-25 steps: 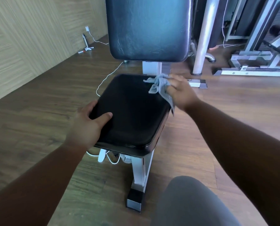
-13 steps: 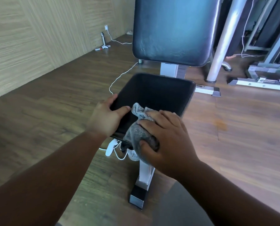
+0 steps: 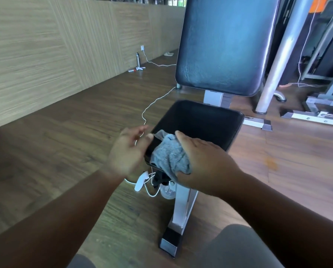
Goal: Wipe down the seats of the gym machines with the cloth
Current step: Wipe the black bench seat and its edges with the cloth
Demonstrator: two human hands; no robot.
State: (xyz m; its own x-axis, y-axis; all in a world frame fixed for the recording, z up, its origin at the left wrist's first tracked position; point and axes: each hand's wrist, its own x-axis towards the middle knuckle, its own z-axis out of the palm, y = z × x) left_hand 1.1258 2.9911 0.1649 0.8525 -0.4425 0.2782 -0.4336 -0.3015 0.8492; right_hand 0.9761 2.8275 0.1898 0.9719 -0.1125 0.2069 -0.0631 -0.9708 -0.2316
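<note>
Grey cloth at seat near edge

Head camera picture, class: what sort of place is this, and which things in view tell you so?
Most likely a gym. A padded black seat with an upright backrest stands on a metal frame, further steel machine frames sit behind on the wood floor, and the right hand presses a grey cloth onto the seat.

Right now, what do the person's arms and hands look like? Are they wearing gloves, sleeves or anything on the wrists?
Both arms are bare from the frame edge to the fingers: no sleeves, gloves, watch, rings or bands show on the left hand or the right hand. The left hand is motion-blurred, so small details there can't be ruled out. Grey clothing covers the knees at the bottom edge.
</note>
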